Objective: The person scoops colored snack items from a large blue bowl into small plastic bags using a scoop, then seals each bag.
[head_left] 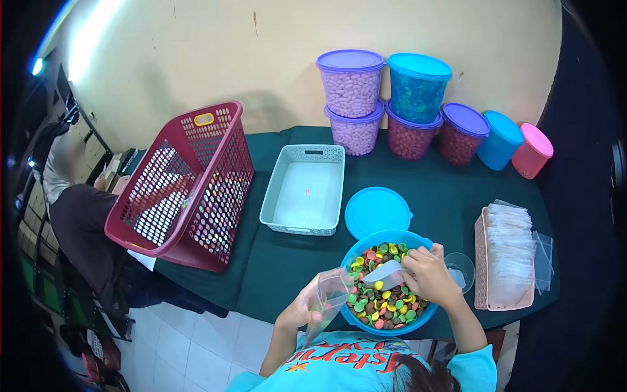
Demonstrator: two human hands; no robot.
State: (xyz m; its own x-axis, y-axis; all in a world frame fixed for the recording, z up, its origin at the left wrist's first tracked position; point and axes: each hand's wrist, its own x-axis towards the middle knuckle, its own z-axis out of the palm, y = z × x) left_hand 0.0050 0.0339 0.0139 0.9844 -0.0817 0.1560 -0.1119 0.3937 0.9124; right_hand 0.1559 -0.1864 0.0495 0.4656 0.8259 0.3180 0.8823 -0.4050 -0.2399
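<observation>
At the near edge of the head view, my right hand hides the handle of the whitish scoop, and the contents of the clear bag are hard to make out. My left hand grips that bag, mouth spread; my right is clenched round the scoop, over the blue bowl of green, yellow, pink and brown pieces on the tabletop.

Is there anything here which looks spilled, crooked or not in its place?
Slightly: loose clear plastic lies outside the pink basket, while similar packets are packed inside. A brown streak marks the wall. I see nothing spilled around the blue bowl.
</observation>
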